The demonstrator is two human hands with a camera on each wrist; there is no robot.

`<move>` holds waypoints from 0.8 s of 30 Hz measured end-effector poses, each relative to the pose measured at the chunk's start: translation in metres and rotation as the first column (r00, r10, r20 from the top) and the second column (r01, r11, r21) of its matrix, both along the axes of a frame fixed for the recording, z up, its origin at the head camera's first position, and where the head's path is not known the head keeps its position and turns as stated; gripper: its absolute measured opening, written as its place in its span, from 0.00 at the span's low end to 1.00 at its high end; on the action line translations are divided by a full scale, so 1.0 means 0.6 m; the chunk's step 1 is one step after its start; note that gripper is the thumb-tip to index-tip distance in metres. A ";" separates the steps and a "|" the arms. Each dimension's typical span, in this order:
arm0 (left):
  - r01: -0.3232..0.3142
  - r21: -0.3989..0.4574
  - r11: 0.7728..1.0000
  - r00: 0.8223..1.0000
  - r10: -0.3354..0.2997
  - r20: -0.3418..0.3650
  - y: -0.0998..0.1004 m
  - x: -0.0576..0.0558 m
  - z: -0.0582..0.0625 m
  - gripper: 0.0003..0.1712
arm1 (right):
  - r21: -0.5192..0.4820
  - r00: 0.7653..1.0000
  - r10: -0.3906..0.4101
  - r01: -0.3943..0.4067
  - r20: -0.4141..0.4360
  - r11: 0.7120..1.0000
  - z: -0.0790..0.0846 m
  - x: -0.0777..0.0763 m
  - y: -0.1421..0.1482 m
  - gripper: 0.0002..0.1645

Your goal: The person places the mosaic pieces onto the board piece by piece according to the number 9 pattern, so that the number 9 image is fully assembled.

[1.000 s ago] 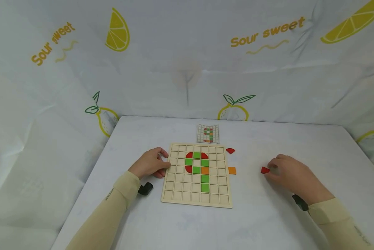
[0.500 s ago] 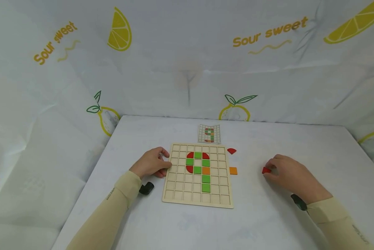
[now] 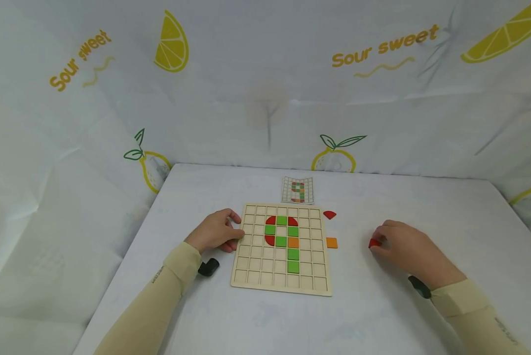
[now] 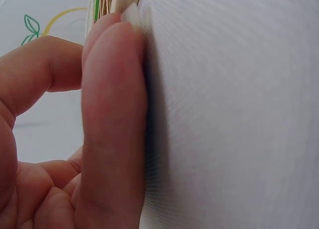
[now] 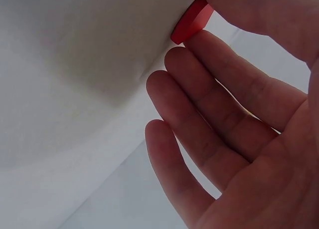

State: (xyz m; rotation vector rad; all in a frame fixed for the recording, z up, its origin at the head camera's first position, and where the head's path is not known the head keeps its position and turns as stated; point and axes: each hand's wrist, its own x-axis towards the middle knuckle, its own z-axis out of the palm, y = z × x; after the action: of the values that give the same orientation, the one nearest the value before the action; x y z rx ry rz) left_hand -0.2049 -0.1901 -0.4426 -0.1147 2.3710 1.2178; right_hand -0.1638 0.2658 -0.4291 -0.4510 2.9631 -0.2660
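Note:
A pale wooden grid board [image 3: 265,277] lies on the white table, with red, green and orange tiles in its cells forming a figure like a 9. At the board's left edge is my left hand [image 3: 214,230], its fingertips touching the rim. In the left wrist view, fingers [image 4: 112,119] reach along the table to the board's side. My right hand [image 3: 405,251], off to the right of the board, pinches a small red tile [image 3: 374,243] between thumb and index finger. The right wrist view shows this red tile [image 5: 193,20] at the fingertips, other fingers extended loosely.
A red quarter-circle tile [image 3: 329,215] and an orange square tile [image 3: 332,242] lie just right of the board. Behind the board rests a small printed card [image 3: 297,191] with a similar coloured figure. A lemon-print white cloth [image 3: 230,98] hangs behind the table.
My right hand has gathered the red tile further between its fingertips and moved slightly left with it. The left hand stays at the board's edge.

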 end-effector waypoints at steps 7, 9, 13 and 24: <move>0.013 -0.010 1.000 1.000 -0.014 -0.008 0.001 0.001 0.003 0.20 | 0.002 1.000 0.025 -0.025 0.016 1.000 0.009 0.006 -0.036 0.06; 0.018 -0.016 1.000 1.000 -0.018 -0.010 0.001 0.002 0.004 0.21 | -0.005 0.999 0.052 -0.052 -0.005 0.999 0.012 0.009 -0.048 0.05; 0.021 -0.022 1.000 1.000 -0.021 -0.012 0.001 0.001 0.004 0.20 | -0.005 0.993 0.100 -0.101 -0.056 0.995 0.024 0.014 -0.076 0.05; 0.020 -0.014 1.000 1.000 -0.020 -0.017 -0.001 0.000 0.000 0.21 | 0.040 0.973 0.214 -0.212 -0.082 0.977 0.040 0.029 -0.166 0.10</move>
State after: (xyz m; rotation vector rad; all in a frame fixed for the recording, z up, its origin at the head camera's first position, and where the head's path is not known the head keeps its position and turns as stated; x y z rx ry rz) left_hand -0.2049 -0.1905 -0.4423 -0.0854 2.3899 1.1980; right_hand -0.1461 0.1665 -0.4053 -0.7886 2.9619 -0.1812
